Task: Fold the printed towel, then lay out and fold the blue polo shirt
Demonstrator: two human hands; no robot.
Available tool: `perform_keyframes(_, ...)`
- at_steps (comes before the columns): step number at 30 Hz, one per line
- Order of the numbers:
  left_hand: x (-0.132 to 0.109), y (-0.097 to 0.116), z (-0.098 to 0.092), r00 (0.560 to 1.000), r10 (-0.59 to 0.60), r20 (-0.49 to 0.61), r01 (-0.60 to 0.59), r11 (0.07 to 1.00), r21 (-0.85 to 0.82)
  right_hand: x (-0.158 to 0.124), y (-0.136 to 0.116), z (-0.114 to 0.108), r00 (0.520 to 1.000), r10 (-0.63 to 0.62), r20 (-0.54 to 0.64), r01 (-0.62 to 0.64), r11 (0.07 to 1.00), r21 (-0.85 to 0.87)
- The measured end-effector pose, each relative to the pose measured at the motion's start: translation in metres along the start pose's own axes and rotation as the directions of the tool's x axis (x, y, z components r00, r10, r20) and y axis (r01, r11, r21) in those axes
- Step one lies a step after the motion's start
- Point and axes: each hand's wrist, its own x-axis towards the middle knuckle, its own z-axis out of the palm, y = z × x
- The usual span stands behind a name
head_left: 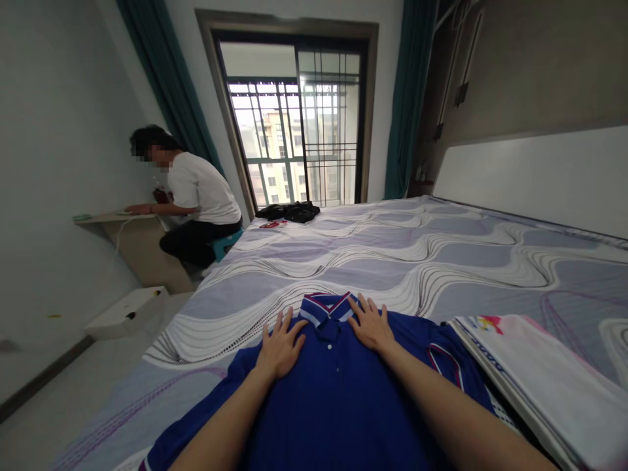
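A dark blue polo shirt (333,399) lies spread out, front side up, on the bed. Its collar (316,311), trimmed with white and red stripes, points away from me. My left hand (282,347) rests on the shirt's shoulder just left of the collar, fingers spread. On the other side, my right hand (370,324) lies flat at the collar's right edge, its fingers apart too. Both sleeves reach outward, and the right one meets a stack of white folded fabric or packages (544,379). The shirt's lower part runs out of view.
The bed (373,255) has a grey and white wavy-patterned sheet. Black items (289,211) lie at its far edge. To the left, a person (201,190) in a white top sits at a small desk (132,235). A white box (128,313) stands on the floor.
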Motion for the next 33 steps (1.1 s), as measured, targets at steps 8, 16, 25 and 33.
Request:
perform_keyframes(8,0.003,-0.040,-0.009,0.981,-0.193,-0.013,0.193,0.977,0.092,0.017,0.004,-0.004,0.994,0.091,-0.064,-0.092,0.996,-0.011)
perform_keyframes(16,0.065,-0.104,-0.003,0.992,-0.124,-0.008,0.124,0.987,0.105,0.080,-0.001,0.007,0.997,0.070,-0.032,-0.071,0.997,-0.041)
perform_keyframes(25,0.148,-0.134,0.007,0.993,-0.114,0.032,0.111,0.991,0.079,0.167,0.001,0.024,0.998,0.052,-0.038,-0.056,0.994,-0.097)
perform_keyframes(33,0.066,-0.098,0.018,0.983,-0.184,-0.023,0.185,0.978,0.095,0.098,0.002,0.027,1.000,-0.007,-0.024,0.005,0.994,-0.110)
